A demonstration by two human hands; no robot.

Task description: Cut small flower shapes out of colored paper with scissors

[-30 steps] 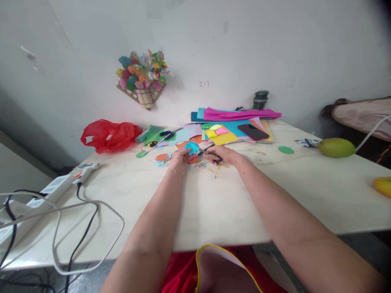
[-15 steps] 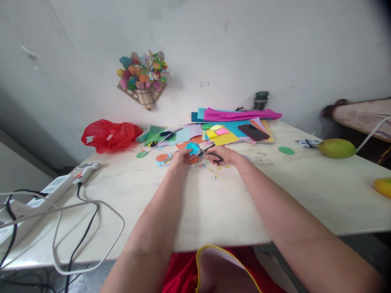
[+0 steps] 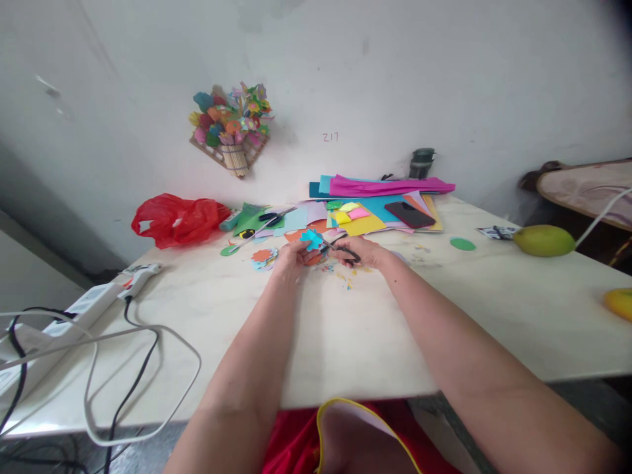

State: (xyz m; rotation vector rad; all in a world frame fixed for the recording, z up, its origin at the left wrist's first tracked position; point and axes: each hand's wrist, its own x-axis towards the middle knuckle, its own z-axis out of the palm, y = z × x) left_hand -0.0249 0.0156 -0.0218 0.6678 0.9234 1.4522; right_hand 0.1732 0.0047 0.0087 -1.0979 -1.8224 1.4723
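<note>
Near the middle of the table, my left hand (image 3: 293, 257) pinches a blue paper flower (image 3: 311, 239) with a scalloped edge. Black-handled scissors (image 3: 351, 255) are in my right hand (image 3: 364, 250), their blades pointing left at the flower's right edge. Tiny paper scraps (image 3: 348, 282) lie scattered below the scissors. Just left of my left hand is a small pile of cut paper flowers (image 3: 264, 257), an orange one on top. Orange paper (image 3: 316, 227) shows behind the blue flower.
Coloured paper sheets (image 3: 368, 224) lie behind my hands, with a phone (image 3: 409, 214) on them. A second pair of scissors (image 3: 270, 217) and a red plastic bag (image 3: 178, 220) are farther left. A power strip (image 3: 89, 303) with cables occupies the left edge; a mango (image 3: 544, 240) lies right.
The blue flower has turned very slightly in my left hand. Both arms and the scissors stay almost where they were.
</note>
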